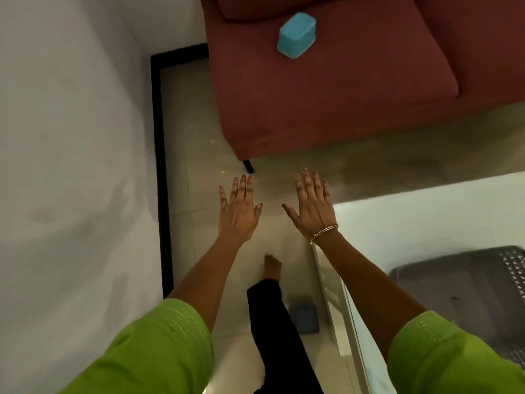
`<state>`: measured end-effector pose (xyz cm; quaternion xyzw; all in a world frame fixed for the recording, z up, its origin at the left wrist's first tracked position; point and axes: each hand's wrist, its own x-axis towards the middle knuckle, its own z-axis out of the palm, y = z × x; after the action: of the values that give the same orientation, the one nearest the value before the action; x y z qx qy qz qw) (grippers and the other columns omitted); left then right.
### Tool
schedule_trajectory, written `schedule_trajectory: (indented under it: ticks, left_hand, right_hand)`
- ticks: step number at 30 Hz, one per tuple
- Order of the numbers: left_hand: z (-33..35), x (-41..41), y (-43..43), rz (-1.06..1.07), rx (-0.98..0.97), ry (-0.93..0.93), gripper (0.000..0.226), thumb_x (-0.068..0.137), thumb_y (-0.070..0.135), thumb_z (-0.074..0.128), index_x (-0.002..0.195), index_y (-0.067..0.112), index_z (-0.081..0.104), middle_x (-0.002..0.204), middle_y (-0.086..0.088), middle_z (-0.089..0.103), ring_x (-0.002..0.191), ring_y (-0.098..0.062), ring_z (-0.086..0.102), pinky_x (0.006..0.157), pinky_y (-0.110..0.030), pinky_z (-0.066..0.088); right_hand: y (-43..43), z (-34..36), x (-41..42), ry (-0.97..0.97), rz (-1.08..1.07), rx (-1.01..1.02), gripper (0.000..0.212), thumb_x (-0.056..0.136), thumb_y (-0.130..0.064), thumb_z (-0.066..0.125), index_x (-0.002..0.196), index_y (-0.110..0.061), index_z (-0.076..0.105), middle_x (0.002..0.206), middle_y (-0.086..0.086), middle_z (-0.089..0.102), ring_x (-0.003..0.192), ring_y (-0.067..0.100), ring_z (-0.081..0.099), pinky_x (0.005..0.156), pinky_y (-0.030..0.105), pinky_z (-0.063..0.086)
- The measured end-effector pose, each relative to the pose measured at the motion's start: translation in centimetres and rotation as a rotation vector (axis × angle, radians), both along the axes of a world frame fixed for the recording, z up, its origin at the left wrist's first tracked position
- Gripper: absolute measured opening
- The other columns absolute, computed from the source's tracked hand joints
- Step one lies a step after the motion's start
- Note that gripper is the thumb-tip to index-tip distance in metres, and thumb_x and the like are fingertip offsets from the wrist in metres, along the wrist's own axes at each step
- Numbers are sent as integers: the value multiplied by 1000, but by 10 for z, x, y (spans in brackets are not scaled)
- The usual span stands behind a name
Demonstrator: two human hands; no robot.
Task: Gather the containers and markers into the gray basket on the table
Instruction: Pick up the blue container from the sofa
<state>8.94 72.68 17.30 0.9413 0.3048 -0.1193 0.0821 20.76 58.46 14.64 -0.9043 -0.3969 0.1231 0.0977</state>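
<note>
gray basket (466, 297) blurred, cut by right edge; sofa (341, 89) cropped above.

blue container (296, 35) – upside down, on sofa seat | gray basket (466, 291) – on table, lower right

Blue container (296, 34) on the red sofa (326, 103); gray basket (466, 291) on the white table (420, 223).

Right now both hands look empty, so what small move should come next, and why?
Probably a step toward the red sofa to reach for the blue container. It lies on the seat cushion, well beyond both hands. The left hand and right hand are open, spread and holding nothing, and the gray basket on the table at right shows nothing inside.
</note>
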Motion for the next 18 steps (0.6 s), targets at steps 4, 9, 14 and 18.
schedule_trajectory:
  ticks: [4,9,14,18]
  left_hand:
    - [5,80,83,-3,-2,-34,65,98,40,29,149,13,-1,160,-6,6,148,-20,1,118,-50,-4]
    - [15,184,173,15,-33,-78,65,97,39,32,149,12,2,159,-7,9,148,-20,1,119,-49,-3]
    - [1,282,254,-7,-41,-97,65,96,39,32,149,12,5,159,-7,12,148,-21,4,120,-50,1]
    - [-28,351,311,-51,-56,-65,65,96,39,31,149,13,4,159,-7,12,148,-20,3,120,-50,1]
  right_hand:
    - [76,4,79,2,-57,0,75,90,-58,27,147,-12,8,157,15,8,145,33,2,118,49,5]
    - [162,18,174,-8,-121,35,76,90,-58,34,146,-11,14,156,17,15,145,33,9,118,49,8]
    - [255,14,265,28,-296,84,83,85,-61,42,144,-7,18,153,19,21,142,35,16,118,50,14]
    - [327,-6,323,113,-596,202,97,76,-65,54,142,-3,19,149,17,30,139,32,27,115,47,24]
